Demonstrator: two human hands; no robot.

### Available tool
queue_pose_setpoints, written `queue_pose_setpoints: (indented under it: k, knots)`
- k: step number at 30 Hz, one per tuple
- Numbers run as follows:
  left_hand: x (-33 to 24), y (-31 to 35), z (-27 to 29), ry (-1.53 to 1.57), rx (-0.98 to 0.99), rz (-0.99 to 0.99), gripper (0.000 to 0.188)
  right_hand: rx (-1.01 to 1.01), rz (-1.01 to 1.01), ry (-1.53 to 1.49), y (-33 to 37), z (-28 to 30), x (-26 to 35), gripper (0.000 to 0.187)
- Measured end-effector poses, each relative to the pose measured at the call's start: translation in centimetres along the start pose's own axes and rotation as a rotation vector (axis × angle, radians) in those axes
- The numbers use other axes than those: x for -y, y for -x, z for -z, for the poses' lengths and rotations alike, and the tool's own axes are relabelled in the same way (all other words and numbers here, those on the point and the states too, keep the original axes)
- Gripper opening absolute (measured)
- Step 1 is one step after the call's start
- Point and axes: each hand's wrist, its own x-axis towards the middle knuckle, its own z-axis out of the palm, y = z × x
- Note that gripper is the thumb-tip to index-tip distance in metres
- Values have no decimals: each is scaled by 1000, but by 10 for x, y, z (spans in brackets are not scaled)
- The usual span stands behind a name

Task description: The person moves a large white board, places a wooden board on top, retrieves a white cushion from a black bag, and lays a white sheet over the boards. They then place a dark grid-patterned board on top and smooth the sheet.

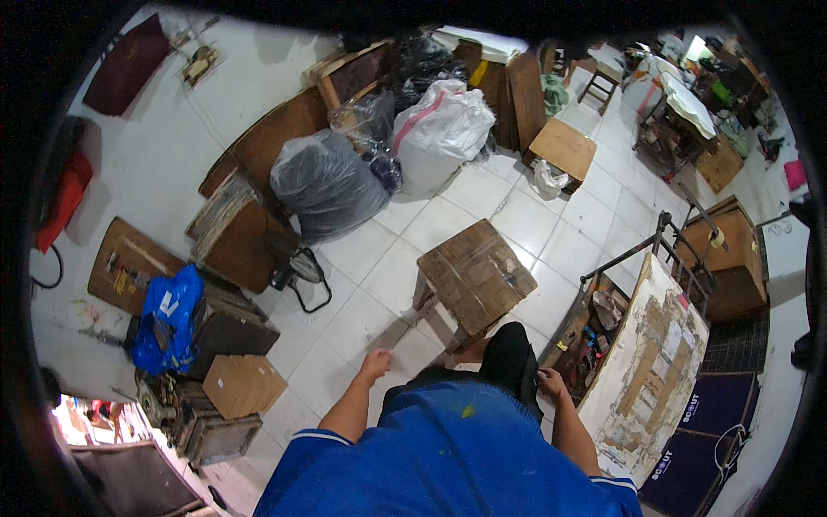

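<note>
Hanging above the tiled floor, my left grip is sitting near the wooden stool, which is standing just ahead. My right grip is resting between the black trousers and the peeling bench. I am not discerning whether either grip is clasping anything.

White lettering on upper navy panel; same on lower panel.

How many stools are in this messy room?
3 that I can see: a worn stool near the middle, a wooden-topped stool farther back, and a small dark-legged stool behind that. Others may be hidden.
</note>
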Motion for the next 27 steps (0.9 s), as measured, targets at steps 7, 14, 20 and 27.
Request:
queue_pose_setpoints:
  k: [7,14,20,27]
  knots:
    - [-37,-68,-32,-286,88,-23,41,-94,58,-15,24,18,-12,39]
    - [-89,-138,-109,-255,171,-294,47,-52,-295,-40,85,26,-63,49]
    - [-136,-101,-135,-337,284,-182,57,114,-371,-128,38,28,-76,44]
    - [-264,-106,-186,-268,464,-155,64,123,57,275,-187,104,2,50]
